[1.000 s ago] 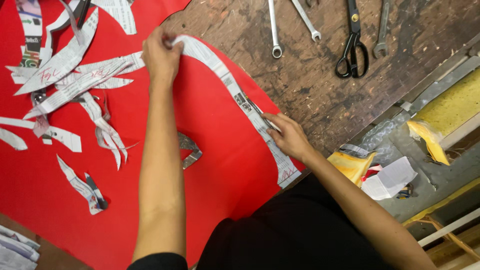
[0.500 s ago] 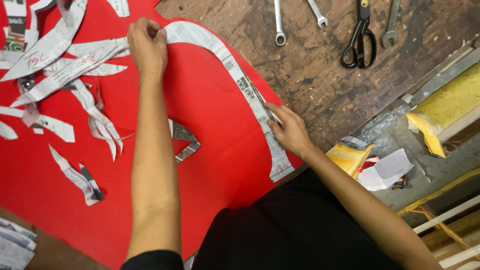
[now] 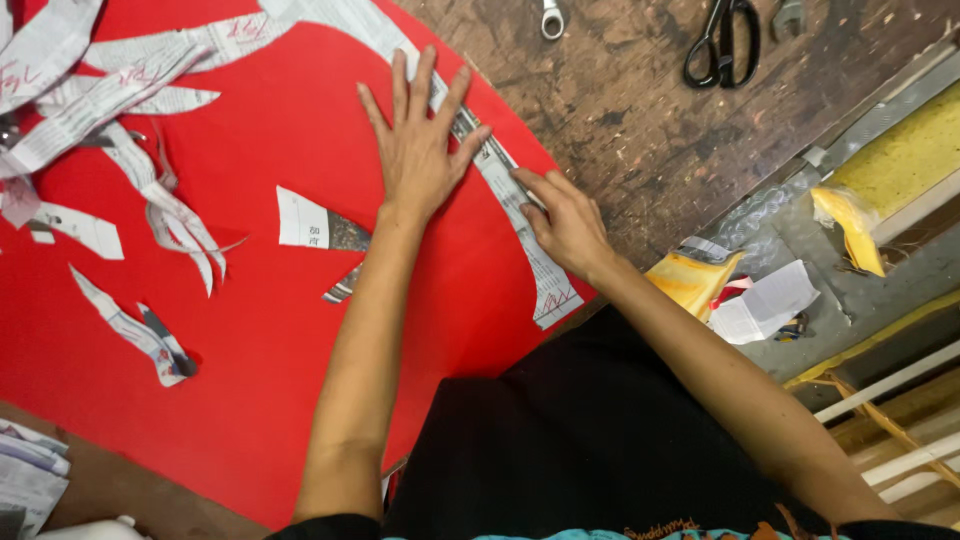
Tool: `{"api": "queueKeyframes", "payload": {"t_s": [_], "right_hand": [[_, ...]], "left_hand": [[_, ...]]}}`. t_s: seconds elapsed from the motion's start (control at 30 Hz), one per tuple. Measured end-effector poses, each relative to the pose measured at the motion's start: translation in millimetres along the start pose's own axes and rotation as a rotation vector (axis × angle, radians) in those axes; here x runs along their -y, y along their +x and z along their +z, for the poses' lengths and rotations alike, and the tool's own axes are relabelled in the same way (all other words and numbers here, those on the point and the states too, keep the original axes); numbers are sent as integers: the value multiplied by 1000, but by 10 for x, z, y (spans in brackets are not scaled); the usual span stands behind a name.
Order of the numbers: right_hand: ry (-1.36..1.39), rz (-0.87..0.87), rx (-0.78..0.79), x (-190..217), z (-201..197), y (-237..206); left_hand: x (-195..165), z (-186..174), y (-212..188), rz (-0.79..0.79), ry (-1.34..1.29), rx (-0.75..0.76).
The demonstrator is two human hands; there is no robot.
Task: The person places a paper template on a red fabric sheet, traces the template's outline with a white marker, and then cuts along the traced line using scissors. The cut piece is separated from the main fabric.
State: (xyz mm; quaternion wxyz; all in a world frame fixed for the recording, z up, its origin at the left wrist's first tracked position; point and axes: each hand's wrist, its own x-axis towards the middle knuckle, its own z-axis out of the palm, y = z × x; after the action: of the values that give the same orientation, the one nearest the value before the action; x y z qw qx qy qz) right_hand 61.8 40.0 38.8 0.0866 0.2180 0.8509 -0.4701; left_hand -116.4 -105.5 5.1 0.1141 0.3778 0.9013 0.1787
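A long curved strip of newspaper [image 3: 520, 215] lies along the right edge of a big red paper sheet [image 3: 260, 330]. My left hand [image 3: 418, 145] lies flat on the strip's middle, fingers spread, pressing it onto the red sheet. My right hand [image 3: 565, 220] presses the same strip lower down, fingertips on the paper, close to the left hand. Neither hand grips anything.
Several cut newspaper strips [image 3: 110, 110] lie scattered on the red sheet's left, with a smaller piece [image 3: 315, 225] near my left forearm. Black scissors [image 3: 722, 45] and a wrench [image 3: 552, 18] rest on the worn wooden bench [image 3: 640, 130]. Yellow and white scraps [image 3: 740, 290] lie at right.
My left hand has slid down the strip from its far end towards my right hand and now lies flat with fingers spread. The right hand stays on the strip.
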Motion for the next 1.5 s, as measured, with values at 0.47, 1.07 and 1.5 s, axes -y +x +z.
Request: {"api": "queueKeyframes", "payload": {"t_s": [0.47, 1.07, 1.5], "right_hand": [[15, -126, -78, -61, -4, -89], [6, -11, -108, -238, 42, -411], [-3, -35, -176, -728, -244, -824]], "left_hand": [[-91, -23, -103, -226, 61, 63], [142, -10, -122, -287, 48, 24], [45, -175, -80, -317, 17, 81]]}}
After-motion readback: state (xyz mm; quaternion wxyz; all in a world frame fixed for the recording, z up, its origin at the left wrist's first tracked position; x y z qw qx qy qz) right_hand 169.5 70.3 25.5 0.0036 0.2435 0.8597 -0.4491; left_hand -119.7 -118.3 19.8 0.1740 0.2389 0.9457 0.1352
